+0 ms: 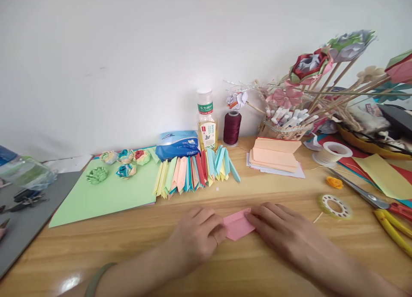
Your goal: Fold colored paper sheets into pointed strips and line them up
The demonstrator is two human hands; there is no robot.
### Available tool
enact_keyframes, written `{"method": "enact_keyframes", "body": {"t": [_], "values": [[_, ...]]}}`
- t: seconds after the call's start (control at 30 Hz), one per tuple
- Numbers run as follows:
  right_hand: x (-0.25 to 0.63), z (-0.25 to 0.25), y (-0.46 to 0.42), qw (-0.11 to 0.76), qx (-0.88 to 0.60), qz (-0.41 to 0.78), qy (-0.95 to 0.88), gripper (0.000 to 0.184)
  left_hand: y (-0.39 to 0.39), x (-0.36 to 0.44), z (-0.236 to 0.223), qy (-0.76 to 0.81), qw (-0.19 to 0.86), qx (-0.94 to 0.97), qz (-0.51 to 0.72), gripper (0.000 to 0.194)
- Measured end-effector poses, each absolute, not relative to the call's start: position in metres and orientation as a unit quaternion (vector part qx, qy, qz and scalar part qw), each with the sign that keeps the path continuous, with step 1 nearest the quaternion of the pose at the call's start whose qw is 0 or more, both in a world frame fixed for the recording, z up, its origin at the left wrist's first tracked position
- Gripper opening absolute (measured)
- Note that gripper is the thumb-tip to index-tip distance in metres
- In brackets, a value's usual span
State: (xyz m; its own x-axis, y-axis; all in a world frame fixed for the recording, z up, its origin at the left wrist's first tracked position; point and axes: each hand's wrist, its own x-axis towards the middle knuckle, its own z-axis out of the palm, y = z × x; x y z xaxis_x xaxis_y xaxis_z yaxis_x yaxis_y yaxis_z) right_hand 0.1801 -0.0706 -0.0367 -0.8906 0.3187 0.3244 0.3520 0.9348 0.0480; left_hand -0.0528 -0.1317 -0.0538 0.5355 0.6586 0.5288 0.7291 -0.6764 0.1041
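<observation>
A small pink sheet of paper (239,225), partly folded, lies at the front of the wooden table between my hands. My left hand (201,232) has its fingers closed on the paper's left end. At the right end, my right hand (277,226) pinches the upper corner, its fingers bent together. Behind them stretches a row of folded paper strips (180,174) in yellow, green, peach, blue and red. A stack of peach paper (273,155) sits farther back on the right.
Several paper flowers (126,171) rest on green sheets (106,202) at left. A drink bottle (207,123) and a maroon thread spool (232,128) stand by the wall. Scissors (370,198), a tape roll (335,206) and a white spool (333,153) lie right.
</observation>
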Motion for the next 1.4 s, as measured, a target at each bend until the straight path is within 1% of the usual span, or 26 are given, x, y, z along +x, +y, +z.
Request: {"method": "enact_keyframes", "body": {"t": [0.13,0.23,0.37,0.47,0.6,0.7,0.83,0.93,1.1,1.2,1.3,1.4], "values": [[0.180,-0.039,-0.071,0.156,-0.184,-0.052,-0.969,0.030,-0.128,-0.053,-0.054,-0.368,0.131,-0.882,-0.264,0.016],[0.181,-0.044,-0.072,0.154,-0.204,-0.031,-0.966,0.028,-0.126,-0.054,-0.051,-0.357,0.150,-0.887,-0.252,0.015],[0.182,-0.052,-0.071,0.174,-0.232,0.028,-0.957,0.024,-0.127,-0.052,-0.052,-0.380,0.150,-0.874,-0.262,0.017],[0.183,-0.055,-0.068,0.193,-0.225,0.045,-0.954,0.024,-0.127,-0.049,-0.052,-0.395,0.134,-0.866,-0.276,0.018],[0.184,-0.048,-0.066,0.203,-0.192,0.033,-0.960,0.032,-0.127,-0.046,-0.048,-0.404,0.103,-0.855,-0.308,0.017],[0.185,-0.043,-0.064,0.185,-0.182,0.045,-0.965,0.036,-0.127,-0.046,-0.047,-0.410,0.109,-0.849,-0.315,0.016],[0.184,-0.045,-0.061,0.156,-0.198,0.082,-0.964,0.029,-0.128,-0.045,-0.051,-0.403,0.129,-0.854,-0.301,0.015],[0.183,-0.048,-0.061,0.168,-0.219,0.100,-0.956,0.023,-0.128,-0.045,-0.053,-0.406,0.137,-0.854,-0.295,0.015],[0.181,-0.048,-0.064,0.205,-0.273,0.154,-0.927,0.023,-0.128,-0.044,-0.050,-0.447,0.079,-0.833,-0.317,0.015],[0.180,-0.047,-0.066,0.202,-0.302,0.183,-0.913,0.020,-0.129,-0.043,-0.049,-0.464,0.036,-0.823,-0.327,0.010],[0.178,-0.047,-0.067,0.199,-0.322,0.188,-0.906,0.018,-0.130,-0.043,-0.047,-0.487,-0.024,-0.806,-0.335,0.004],[0.176,-0.047,-0.068,0.196,-0.334,0.196,-0.901,0.018,-0.129,-0.042,-0.046,-0.504,-0.075,-0.790,-0.341,0.006]]}}
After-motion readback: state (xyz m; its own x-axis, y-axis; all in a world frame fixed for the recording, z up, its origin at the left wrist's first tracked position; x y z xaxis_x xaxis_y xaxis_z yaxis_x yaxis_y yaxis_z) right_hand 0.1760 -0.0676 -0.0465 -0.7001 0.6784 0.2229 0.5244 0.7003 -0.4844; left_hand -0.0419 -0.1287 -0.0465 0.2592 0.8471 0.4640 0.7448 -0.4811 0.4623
